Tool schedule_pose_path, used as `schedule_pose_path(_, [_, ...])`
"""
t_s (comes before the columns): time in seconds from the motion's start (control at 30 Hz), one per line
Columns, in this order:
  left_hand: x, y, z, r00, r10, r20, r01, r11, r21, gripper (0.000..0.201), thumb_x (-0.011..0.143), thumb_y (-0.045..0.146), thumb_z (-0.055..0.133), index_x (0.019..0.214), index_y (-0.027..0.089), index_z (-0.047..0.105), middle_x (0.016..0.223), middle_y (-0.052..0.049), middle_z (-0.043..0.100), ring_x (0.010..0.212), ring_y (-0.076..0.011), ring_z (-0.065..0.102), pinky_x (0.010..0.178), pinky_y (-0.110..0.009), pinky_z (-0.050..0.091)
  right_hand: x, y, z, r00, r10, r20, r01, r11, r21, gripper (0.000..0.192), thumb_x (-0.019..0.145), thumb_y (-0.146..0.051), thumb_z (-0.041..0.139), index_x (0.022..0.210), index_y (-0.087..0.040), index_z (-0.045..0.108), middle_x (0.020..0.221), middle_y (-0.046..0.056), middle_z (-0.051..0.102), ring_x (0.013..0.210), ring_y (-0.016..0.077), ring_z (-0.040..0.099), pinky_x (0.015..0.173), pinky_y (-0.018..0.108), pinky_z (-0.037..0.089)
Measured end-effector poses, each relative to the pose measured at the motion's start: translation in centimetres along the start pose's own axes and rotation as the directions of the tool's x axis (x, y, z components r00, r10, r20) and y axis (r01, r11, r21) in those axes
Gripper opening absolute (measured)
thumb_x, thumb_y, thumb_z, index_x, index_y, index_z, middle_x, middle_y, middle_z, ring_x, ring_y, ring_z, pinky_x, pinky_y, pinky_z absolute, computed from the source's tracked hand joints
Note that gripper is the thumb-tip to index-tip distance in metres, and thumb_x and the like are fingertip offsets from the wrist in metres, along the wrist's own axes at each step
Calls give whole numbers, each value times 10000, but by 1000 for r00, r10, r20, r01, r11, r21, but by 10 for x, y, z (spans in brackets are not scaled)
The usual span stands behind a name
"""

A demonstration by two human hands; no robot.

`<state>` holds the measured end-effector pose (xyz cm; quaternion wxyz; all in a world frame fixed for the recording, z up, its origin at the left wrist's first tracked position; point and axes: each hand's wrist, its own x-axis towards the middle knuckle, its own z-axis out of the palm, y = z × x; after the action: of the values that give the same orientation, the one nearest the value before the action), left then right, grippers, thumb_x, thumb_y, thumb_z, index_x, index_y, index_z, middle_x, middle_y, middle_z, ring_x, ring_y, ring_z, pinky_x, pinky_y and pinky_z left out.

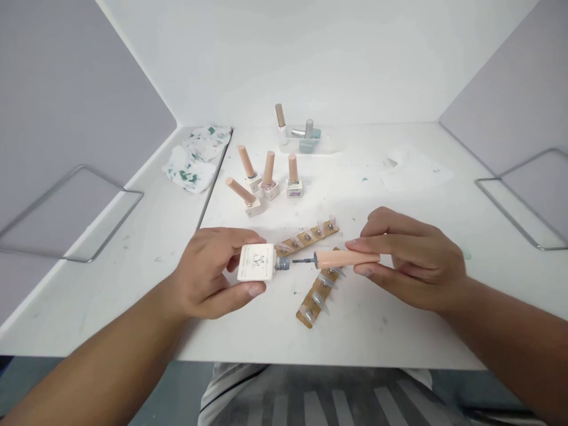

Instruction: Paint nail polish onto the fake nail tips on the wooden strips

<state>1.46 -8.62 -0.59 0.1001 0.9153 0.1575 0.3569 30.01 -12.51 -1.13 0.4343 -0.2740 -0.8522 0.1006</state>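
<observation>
My left hand (217, 272) grips a white square nail polish bottle (256, 262), tipped on its side with its grey-smeared neck pointing right. Between the fingers and thumb of my right hand (403, 257) is the peach nail polish brush cap (341, 258). Its dark, coated bristles point left, just outside the bottle's mouth. Below and behind them lie two brown strips with false nail tips: the upper strip (310, 236) carries clear-pinkish tips, and the lower strip (317, 299) holds tips that look greyish. The cap covers part of the lower strip.
Several peach-capped polish bottles (269, 177) stand farther back. Behind them a clear tray (326, 145) holds more bottles. Green-stained tissues (190, 168) lie at the left, a white tissue (415, 168) at the right. Wire frames (118, 228) jut from both side panels.
</observation>
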Motion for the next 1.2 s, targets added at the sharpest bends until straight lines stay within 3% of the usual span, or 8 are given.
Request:
schedule_pose_path(0.57, [3,3,13,999,-6,39,7,999,-36,263,886,349,519,1067,158,505,550,17,580,438,-148,562,385,-253,415,-1,-9,17,998,-59,20,61,994,-94,117,827,-168,635,936,-128,620,741,24,569,604,102,488,611,310,408])
schedule_pose_path(0.9, [0,-3,6,1000,-23,1,23,986,-163,236,891,317,535,1048,140,521,648,11,583,434,-86,498,385,-190,439,-1,-6,9,1000,-18,21,19,997,-69,128,834,-176,623,955,-135,623,733,36,580,612,120,516,592,315,418])
schedule_pose_path(1.2, [-4,-9,1,1000,-14,-10,12,986,-167,256,891,316,535,1058,122,532,652,-1,588,427,-78,472,361,-189,401,-3,-5,5,998,-11,55,12,999,-33,103,838,-159,604,932,-120,624,703,37,565,603,119,504,566,304,411])
